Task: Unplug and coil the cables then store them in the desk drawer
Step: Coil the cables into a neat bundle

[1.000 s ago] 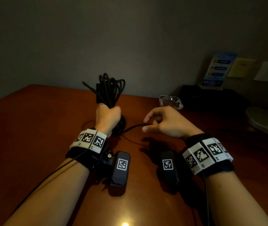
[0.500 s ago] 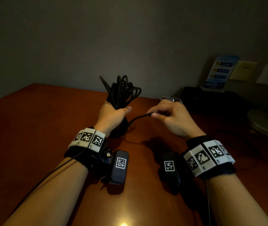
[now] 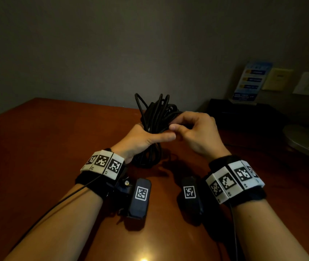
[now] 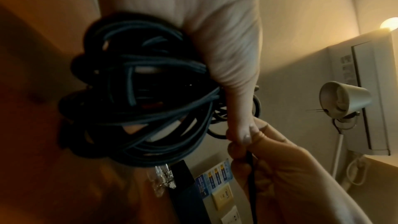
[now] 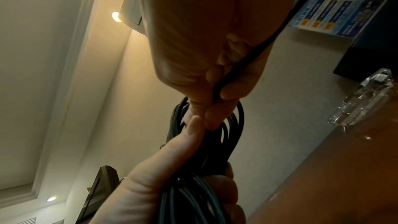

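Coiling nearly complete. Above the desk [image 3: 37,147], the left hand [image 3: 140,140] clenches the black cable bundle [image 3: 155,117] at its waist; the right hand [image 3: 197,132] pinches the loose tail [image 5: 247,57] against the loops. Beyond stands a glass ashtray [image 5: 361,98]. Securing the tail and stowing in the drawer, unseen here, apparently remain.

The left hand [image 4: 217,43] holds a black cable bundle [image 4: 140,105]; the right hand [image 4: 280,176] pinches one strand.
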